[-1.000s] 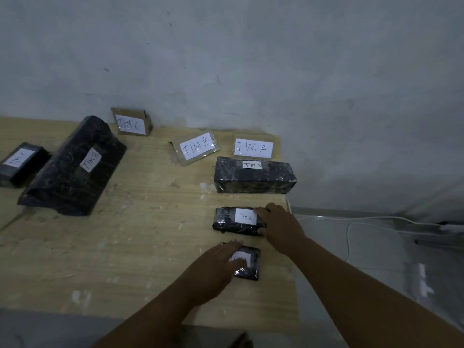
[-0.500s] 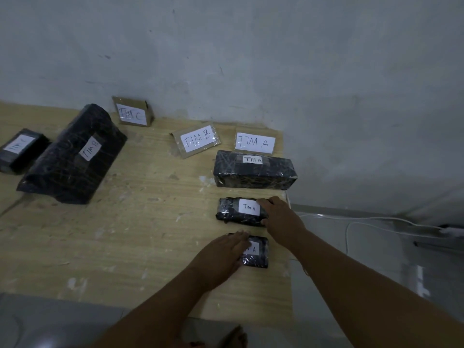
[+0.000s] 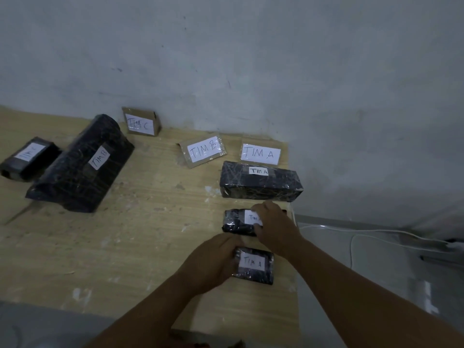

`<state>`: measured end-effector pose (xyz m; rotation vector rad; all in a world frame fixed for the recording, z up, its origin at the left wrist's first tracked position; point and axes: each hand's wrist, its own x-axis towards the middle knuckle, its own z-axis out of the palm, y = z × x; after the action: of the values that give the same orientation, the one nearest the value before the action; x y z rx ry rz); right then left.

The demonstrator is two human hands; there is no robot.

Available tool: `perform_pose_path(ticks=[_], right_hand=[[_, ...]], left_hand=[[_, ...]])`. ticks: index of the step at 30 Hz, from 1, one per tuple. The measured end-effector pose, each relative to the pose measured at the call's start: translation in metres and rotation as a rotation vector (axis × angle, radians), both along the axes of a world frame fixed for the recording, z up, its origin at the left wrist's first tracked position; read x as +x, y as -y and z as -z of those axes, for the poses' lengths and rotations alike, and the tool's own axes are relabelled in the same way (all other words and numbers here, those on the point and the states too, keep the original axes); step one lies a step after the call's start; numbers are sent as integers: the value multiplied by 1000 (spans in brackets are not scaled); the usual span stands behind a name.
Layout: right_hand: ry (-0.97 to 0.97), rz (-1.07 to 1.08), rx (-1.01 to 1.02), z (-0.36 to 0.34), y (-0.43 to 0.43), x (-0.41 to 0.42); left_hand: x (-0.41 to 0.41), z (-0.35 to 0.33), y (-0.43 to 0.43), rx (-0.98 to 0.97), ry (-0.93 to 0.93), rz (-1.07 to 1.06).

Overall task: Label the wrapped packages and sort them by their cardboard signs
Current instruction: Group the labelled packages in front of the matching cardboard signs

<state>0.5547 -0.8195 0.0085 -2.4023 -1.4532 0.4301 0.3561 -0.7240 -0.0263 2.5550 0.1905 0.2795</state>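
Three cardboard signs stand by the wall: TIM C (image 3: 141,121), TIM B (image 3: 204,151), TIM A (image 3: 260,154). In front of the TIM A sign lies a row of black wrapped packages, each labelled TIM A: a long one (image 3: 261,182), a middle small one (image 3: 236,222) and a near flat one (image 3: 254,265). My right hand (image 3: 275,226) covers the right half of the middle package, fingers curled over it. My left hand (image 3: 213,259) holds the left edge of the near package, whose label shows in full.
A big black package labelled TIM B (image 3: 80,164) and a small one labelled TIM C (image 3: 27,158) lie at the left of the wooden table (image 3: 140,242). The table's right edge runs just past the TIM A row. White cables (image 3: 376,234) trail on the floor beyond it.
My left hand has slid left off the near package, so its TIM A label shows. My right hand has moved further over the middle package and hides part of its label.
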Motion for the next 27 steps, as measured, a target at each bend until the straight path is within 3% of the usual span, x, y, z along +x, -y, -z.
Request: perform_pose_path(ticks=[5,14,20,24,27], right_hand=[[-24,-94,52,-1,-32,-16],[-142,-68,118,-11,-147,-60],[-169,128,85,0,-224,-53],[-225,354,51,12,-256,-25],[-228,511,65,21,-274,-3]], left_hand=[[-17,-10,-54,-21,90,-186],[-19,-6,-185,-172,-67,-419],[35,0,-259,-341,-179,-557],[80,-9,-280,-563,-168,-676],[98,4,-294,-579,-162,-748]])
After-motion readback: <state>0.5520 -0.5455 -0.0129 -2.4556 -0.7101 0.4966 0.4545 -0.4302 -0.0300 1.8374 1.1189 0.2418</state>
